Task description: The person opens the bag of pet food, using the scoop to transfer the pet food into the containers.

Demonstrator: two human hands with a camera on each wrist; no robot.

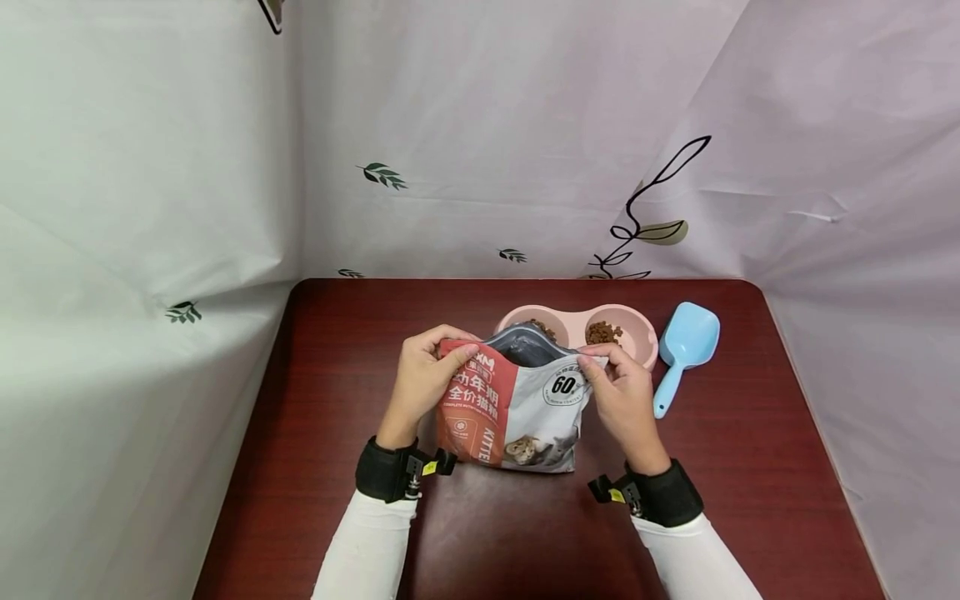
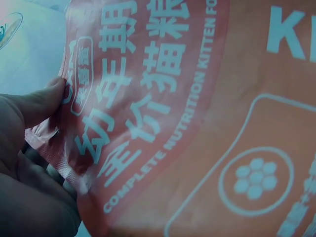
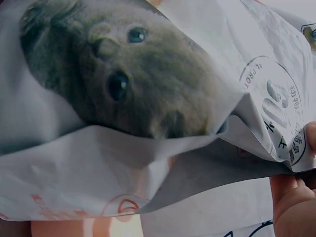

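A red and white kitten food bag [image 1: 480,408] stands between both hands, its top mouth spread apart so the dark grey inside shows. My left hand [image 1: 423,375] pinches the bag's upper left corner between thumb and fingers; in the left wrist view the thumb [image 2: 44,101] presses on the red printed front. At the upper right corner my right hand [image 1: 626,396] pinches the white side in the same way. The right wrist view shows the bag's kitten picture [image 3: 148,79] close up, with fingertips at the edge. What lies inside the bag is hidden.
Behind the bag is a pink double bowl [image 1: 573,318], partly covered by it, with brown kibble [image 1: 602,333] in both cups. A light blue scoop [image 1: 690,333] lies to its right. The dark red table [image 1: 337,333] meets hanging white cloth [image 1: 450,125] at the back and sides.
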